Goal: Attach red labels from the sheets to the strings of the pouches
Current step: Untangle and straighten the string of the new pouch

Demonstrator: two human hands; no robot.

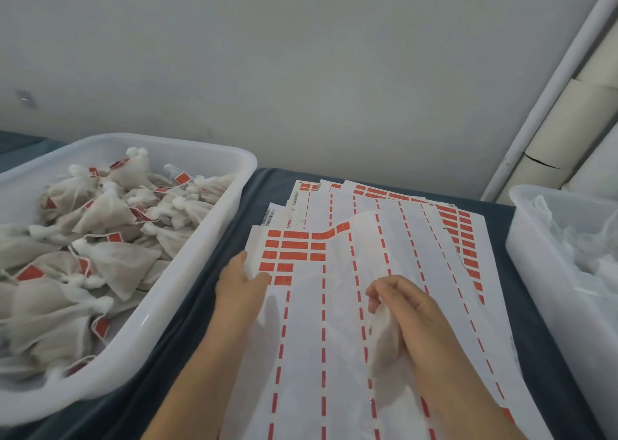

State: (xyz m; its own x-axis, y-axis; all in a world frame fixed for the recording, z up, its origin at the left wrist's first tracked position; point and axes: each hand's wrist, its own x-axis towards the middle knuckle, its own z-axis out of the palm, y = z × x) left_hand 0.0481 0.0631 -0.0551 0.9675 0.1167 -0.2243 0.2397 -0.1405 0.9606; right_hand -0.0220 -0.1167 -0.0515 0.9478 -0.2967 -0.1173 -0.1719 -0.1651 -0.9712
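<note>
step: peel a label | your left hand [241, 280] pinches the top sheet [334, 306] edge; keep it flat | your right hand [406, 309] grips a pouch [388, 346]; free its string

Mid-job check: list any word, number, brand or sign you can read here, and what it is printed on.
None can be read.
Barcode strips on the top edges of the label sheets, near and: bars show, digits too small.
Red labels on the sheet: any print too blurred to read.
Red labels on the pouches in the left tub: blurred.
</note>
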